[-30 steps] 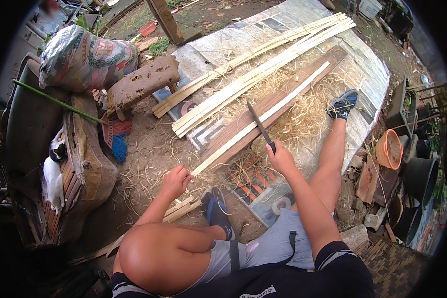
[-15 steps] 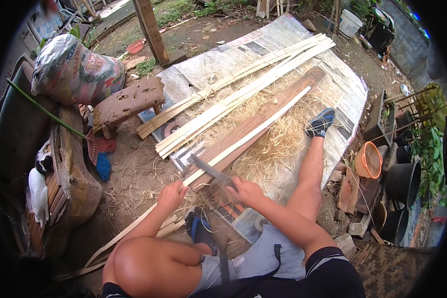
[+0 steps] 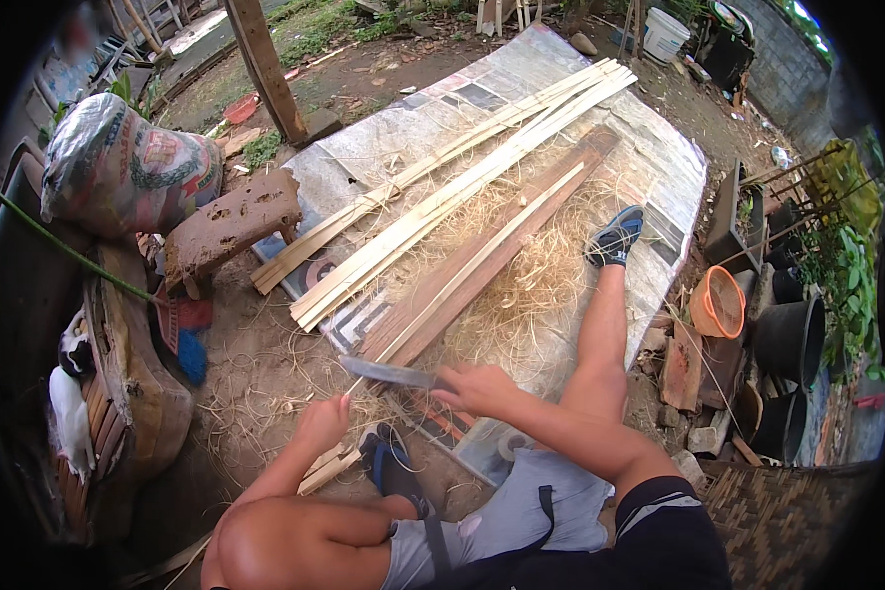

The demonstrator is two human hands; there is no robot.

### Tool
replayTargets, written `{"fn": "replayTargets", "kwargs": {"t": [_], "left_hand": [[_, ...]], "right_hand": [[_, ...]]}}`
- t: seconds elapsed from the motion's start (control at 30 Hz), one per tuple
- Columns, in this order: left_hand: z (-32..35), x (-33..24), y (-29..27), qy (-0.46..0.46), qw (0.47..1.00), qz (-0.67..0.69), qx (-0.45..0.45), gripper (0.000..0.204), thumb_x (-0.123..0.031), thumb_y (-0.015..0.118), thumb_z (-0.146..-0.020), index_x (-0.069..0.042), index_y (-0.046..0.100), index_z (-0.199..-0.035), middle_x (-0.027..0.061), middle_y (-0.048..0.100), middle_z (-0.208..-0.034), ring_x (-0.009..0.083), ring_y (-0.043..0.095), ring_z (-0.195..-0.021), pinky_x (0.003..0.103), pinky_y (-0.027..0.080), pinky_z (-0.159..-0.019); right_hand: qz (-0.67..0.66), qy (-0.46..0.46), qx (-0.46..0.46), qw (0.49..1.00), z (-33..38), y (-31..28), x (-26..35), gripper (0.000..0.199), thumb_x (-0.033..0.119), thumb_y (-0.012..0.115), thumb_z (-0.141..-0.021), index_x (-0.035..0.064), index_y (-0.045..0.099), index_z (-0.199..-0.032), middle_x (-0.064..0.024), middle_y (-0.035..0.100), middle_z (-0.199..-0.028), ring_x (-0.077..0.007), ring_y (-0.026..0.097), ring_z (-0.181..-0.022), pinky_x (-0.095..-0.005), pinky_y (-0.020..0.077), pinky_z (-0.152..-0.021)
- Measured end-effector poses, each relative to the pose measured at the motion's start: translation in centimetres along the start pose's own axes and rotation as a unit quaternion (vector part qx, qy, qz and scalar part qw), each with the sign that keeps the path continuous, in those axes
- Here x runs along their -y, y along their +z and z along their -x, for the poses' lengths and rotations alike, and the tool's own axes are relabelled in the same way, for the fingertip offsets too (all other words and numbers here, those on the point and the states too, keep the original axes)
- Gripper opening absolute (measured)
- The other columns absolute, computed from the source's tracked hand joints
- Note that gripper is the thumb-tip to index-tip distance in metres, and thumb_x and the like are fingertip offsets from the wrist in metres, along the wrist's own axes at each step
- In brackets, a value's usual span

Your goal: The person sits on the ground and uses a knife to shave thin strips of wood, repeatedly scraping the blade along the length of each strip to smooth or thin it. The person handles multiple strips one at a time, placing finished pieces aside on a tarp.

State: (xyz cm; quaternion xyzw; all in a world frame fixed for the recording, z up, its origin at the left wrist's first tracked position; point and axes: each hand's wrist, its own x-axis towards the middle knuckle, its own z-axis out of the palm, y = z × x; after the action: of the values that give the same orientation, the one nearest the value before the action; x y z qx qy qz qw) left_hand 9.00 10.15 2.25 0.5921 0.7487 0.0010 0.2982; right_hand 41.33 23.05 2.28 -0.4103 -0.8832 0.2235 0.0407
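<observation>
My left hand (image 3: pixel 323 425) is closed around the near end of a long, thin pale wooden strip (image 3: pixel 482 258), possibly bamboo. That strip lies along a brown wooden plank (image 3: pixel 467 297) and shows a narrow side upward. In my right hand (image 3: pixel 482 388) is the handle of a long knife (image 3: pixel 388 373). Its grey blade points left and crosses the strip just beyond my left fingers. Curly pale shavings (image 3: pixel 536 285) are heaped beside the plank. More pale strips (image 3: pixel 462 197) lie left of the plank on a printed sheet (image 3: pixel 669 167).
My sandalled foot (image 3: pixel 615 236) rests on the sheet. At the left are a stuffed sack (image 3: pixel 128 167), a worn brown bench (image 3: pixel 231 226) and a black-and-white cat (image 3: pixel 69 413). An orange bucket (image 3: pixel 718 302) and black pots (image 3: pixel 790 339) line the right side. A wooden post (image 3: pixel 265 69) stands beyond.
The strip has turned from its broad face to a narrow side. My left hand has come nearer to me, and the knife blade has swung flatter and lower. The view has shifted slightly.
</observation>
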Motion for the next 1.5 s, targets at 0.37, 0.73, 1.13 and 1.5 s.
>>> {"fn": "replayTargets", "kwargs": {"t": [0.37, 0.73, 1.13, 1.5], "left_hand": [[2.6, 5.2, 1.0, 0.0, 0.986, 0.14, 0.085, 0.044, -0.036, 0.043, -0.11, -0.002, 0.068, -0.097, 0.0187, 0.066, -0.079, 0.0349, 0.065, -0.076, 0.049, 0.052, -0.073], [3.5, 11.4, 0.7, -0.077, 0.828, 0.432, 0.348, 0.047, -0.049, 0.044, -0.11, -0.008, 0.062, -0.093, 0.0027, 0.059, -0.074, 0.0143, 0.057, -0.068, 0.034, 0.052, -0.068], [-0.7, 0.6, 1.8, 0.076, 0.995, -0.063, -0.031, 0.042, -0.041, 0.051, -0.106, 0.0, 0.061, -0.101, 0.0279, 0.07, -0.086, 0.0477, 0.069, -0.079, 0.056, 0.055, -0.069], [0.2, 1.0, 1.3, 0.068, 0.995, -0.055, -0.055, 0.04, -0.037, 0.048, -0.108, 0.0, 0.059, -0.099, 0.0278, 0.069, -0.077, 0.0478, 0.069, -0.073, 0.058, 0.054, -0.066]], "right_hand": [[0.025, 0.248, -0.103, 0.963, -2.9, -4.6, -14.2, 0.047, 0.053, 0.051, -0.104, 0.0073, 0.06, -0.111, -0.0213, 0.071, -0.081, -0.0437, 0.071, -0.078, -0.0549, 0.0555, -0.071], [-0.005, 0.05, -0.027, 0.998, -1.1, 1.0, -3.7, 0.044, 0.053, 0.052, -0.103, 0.011, 0.058, -0.113, -0.0186, 0.071, -0.081, -0.0415, 0.071, -0.074, -0.0553, 0.0564, -0.066], [-0.011, -0.019, 0.044, 0.999, 1.4, 2.2, 2.2, 0.051, 0.056, 0.05, -0.103, 0.0112, 0.058, -0.126, -0.0208, 0.072, -0.086, -0.0423, 0.072, -0.081, -0.0529, 0.0571, -0.073], [-0.005, 0.078, -0.012, 0.997, 0.0, 0.5, -1.1, 0.052, 0.058, 0.053, -0.1, 0.0129, 0.06, -0.125, -0.0195, 0.072, -0.087, -0.0401, 0.072, -0.075, -0.0516, 0.0566, -0.064]]}}
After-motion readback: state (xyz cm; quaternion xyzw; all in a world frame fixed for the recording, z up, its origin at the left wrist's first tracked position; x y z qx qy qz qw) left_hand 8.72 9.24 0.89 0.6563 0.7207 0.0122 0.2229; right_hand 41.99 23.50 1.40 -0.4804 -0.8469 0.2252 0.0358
